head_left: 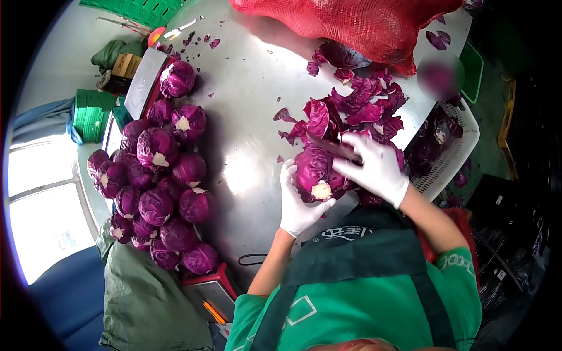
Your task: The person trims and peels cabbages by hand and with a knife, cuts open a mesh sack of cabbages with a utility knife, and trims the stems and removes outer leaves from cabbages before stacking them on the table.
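Observation:
My left hand (297, 202), in a white glove, cups the left and lower side of a red cabbage (316, 169), its pale cut stem turned towards me. At the cabbage's upper right is my right hand (377, 167), also gloved, with thumb and fingers closed around a dark, flat, elongated piece (335, 147). Whether that piece is a leaf or a blade, I cannot tell. Loose purple cabbage leaves (366, 105) lie heaped just beyond both hands. Part of the heap is hidden behind my right hand.
Many whole red cabbages (158, 207) are piled on the left of the metal table (249, 105). A red mesh sack (351, 26) lies across the far side. To the right stands a white perforated crate (448, 158) holding cabbage pieces. Red-edged scales (213, 292) sit at the near left.

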Action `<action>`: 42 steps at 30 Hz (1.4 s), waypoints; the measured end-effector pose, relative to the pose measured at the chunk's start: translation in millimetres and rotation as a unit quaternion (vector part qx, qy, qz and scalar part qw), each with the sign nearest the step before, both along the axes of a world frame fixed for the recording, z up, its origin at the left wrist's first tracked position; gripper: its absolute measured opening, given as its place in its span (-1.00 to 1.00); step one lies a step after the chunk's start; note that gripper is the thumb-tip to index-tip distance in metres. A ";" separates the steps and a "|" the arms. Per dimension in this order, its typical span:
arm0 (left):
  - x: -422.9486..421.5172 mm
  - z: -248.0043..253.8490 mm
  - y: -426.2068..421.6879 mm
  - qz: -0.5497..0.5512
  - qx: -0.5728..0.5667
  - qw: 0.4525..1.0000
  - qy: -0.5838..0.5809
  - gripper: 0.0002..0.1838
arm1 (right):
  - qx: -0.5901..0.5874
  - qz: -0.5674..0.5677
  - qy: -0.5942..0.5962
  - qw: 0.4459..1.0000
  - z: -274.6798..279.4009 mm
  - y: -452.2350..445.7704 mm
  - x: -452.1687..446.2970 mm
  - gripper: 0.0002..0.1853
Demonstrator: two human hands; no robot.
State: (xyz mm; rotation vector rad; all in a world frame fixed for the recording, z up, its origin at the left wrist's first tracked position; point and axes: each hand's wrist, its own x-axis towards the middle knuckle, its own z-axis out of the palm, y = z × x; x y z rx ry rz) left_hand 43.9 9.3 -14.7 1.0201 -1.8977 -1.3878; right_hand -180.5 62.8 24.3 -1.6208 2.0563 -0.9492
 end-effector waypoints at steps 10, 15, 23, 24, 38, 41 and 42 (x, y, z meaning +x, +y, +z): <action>-51.0 31.5 -37.3 -0.008 -0.056 0.985 -0.161 -0.31 | -0.025 -0.061 -0.212 0.975 -34.2 42.1 33.6 -0.35; -31.7 19.9 -42.8 -0.011 0.009 0.993 -0.116 -0.38 | -0.057 -0.104 -0.064 0.991 -51.6 51.6 10.9 -0.58; 11.1 18.2 -39.6 -0.058 0.133 0.988 -0.050 -0.28 | -0.001 -0.029 -0.070 0.997 2.8 4.8 20.0 -0.41; 7.5 20.7 -38.4 -0.074 0.079 0.993 -0.052 -0.27 | 0.029 -0.004 -0.041 0.999 6.7 1.1 28.1 -0.33; 18.3 25.1 -6.7 -0.122 -0.148 0.973 -0.130 -0.04 | 0.002 0.058 0.177 0.983 -6.6 -34.0 0.5 -0.64; 26.2 18.1 -6.3 -0.086 -0.030 0.986 -0.142 0.16 | 0.065 0.003 0.157 0.986 -17.0 -39.1 0.7 -0.64; 26.8 18.3 -6.6 -0.083 -0.035 0.986 -0.140 0.16 | 0.055 -0.045 0.180 0.981 -18.1 -42.0 -2.7 -0.64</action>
